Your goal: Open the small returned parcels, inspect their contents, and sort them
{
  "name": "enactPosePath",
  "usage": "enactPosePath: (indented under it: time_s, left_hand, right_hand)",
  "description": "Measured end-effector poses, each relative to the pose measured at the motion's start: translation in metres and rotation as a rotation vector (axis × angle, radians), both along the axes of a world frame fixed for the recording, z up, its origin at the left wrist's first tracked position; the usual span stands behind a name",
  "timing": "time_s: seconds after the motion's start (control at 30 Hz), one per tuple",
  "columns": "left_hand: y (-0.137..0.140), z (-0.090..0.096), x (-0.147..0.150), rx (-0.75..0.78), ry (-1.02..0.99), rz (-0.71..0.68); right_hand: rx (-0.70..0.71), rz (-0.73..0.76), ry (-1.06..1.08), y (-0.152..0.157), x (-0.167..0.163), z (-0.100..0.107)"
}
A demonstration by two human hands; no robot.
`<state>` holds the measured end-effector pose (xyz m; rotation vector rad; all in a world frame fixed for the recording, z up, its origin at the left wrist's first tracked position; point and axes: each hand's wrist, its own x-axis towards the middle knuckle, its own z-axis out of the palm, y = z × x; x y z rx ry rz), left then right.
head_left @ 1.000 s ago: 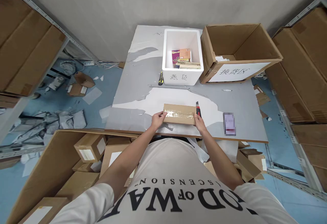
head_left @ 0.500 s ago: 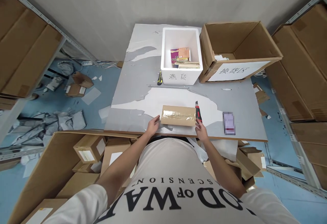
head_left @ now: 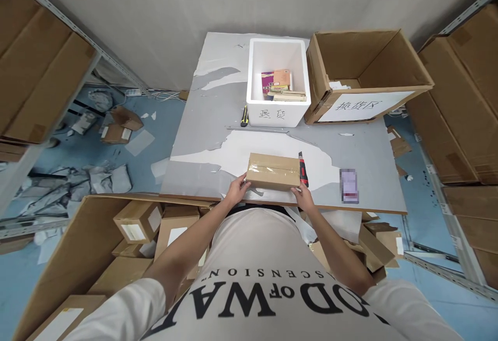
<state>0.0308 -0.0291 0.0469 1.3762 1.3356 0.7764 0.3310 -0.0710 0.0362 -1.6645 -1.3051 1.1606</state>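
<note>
A gray-and-white worktop, its covering torn into ragged patches, spreads beneath and around the taped parcel, which sits near the front edge. Toward the wearer and left of the parcel is a deep brown bin with small cardboard boxes piled inside (several bear white labels). Beyond the parcel and to its right stands a large open-topped carton with a handwritten sheet on its front. Straight behind the parcel is a white foam tub, also hand-lettered, with a few books inside. Well apart to the parcel's right lies a flat purple rectangle (blurred out, so what it is cannot be told). A red-and-black cutter lies just beside the parcel's right end, crowding that side; a yellow-and-black cutter lies behind the parcel, near the tub.

Both forearms reach forward and inward to the parcel, bare below short white sleeves. The left hand grasps the parcel's near left corner, and the right hand has its fingertips on the near right corner, close to the red-and-black cutter's handle.
</note>
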Motion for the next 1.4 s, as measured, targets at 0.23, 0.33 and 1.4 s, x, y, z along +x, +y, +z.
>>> enactPosePath:
  time_s: [0.23,0.33,1.4]
  left_hand:
    - [0.018,0.017,0.009,0.022,0.158,0.134]
    - [0.028,0.013,0.014,-0.031,0.183,0.120]
    - [0.022,-0.025,0.002,-0.282,-0.125,0.232]
  right_hand:
    - [0.032,-0.007,-0.353,0.017,0.001,0.021]
    - [-0.022,0.003,-0.460,0.030,-0.002,0.024]
    - [-0.076,-0.149,-0.052,0.003,0.010,-0.021]
